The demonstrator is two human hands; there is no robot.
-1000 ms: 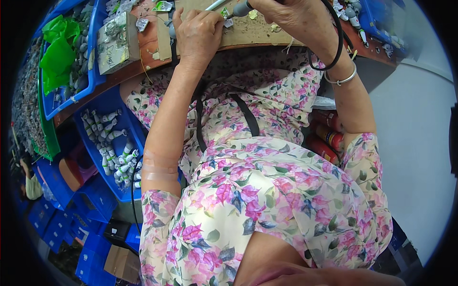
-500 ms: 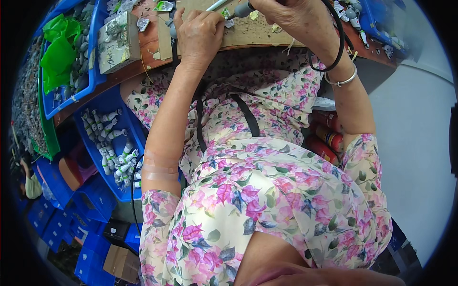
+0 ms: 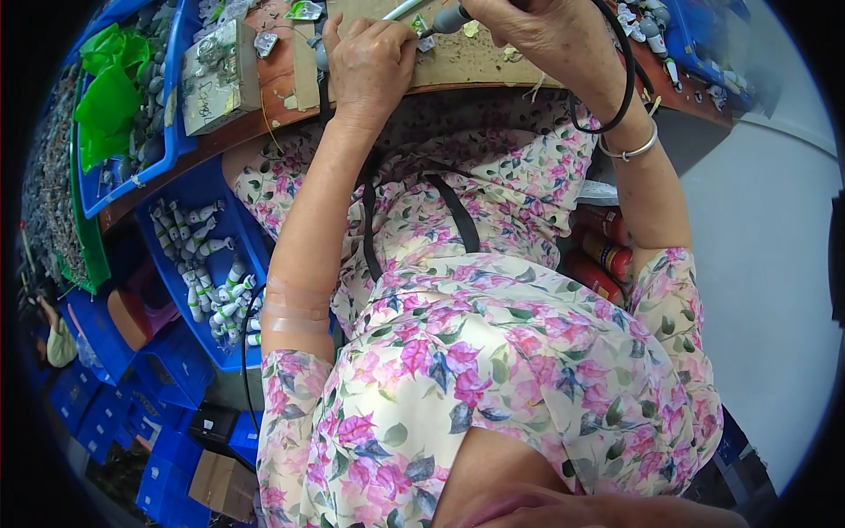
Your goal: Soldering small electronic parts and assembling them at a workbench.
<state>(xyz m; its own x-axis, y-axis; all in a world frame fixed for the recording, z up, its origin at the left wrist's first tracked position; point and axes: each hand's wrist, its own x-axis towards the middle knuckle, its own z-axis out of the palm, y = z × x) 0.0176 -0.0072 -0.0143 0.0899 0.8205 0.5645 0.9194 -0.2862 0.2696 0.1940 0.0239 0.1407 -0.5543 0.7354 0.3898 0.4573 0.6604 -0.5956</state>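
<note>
At the top of the view my left hand (image 3: 371,69) is closed over a small piece whose grey rounded end (image 3: 320,56) sticks out past the fingers; the rest of it is hidden. My right hand (image 3: 550,42) is wrapped round a corded hand tool with a grey rounded nose (image 3: 451,19) and a thin dark tip. That tip points toward the left fingers and ends close beside them. The tool's black cable (image 3: 630,79) loops past my right wrist. Under both hands is a brown cardboard sheet (image 3: 480,63) with scraps on it. Beyond the left fingers shows a white rod (image 3: 403,8).
Left on the table are a box (image 3: 220,84) and a blue bin (image 3: 167,145) with grey parts and green plastic. A lower blue bin (image 3: 158,255) holds several white-and-green figure-like pieces. Another blue bin (image 3: 695,53) is at the right. Red cylinders (image 3: 607,255) stand beneath the table.
Both hands keep nearly the same place and grip. The left hand has shifted very slightly to the right.
</note>
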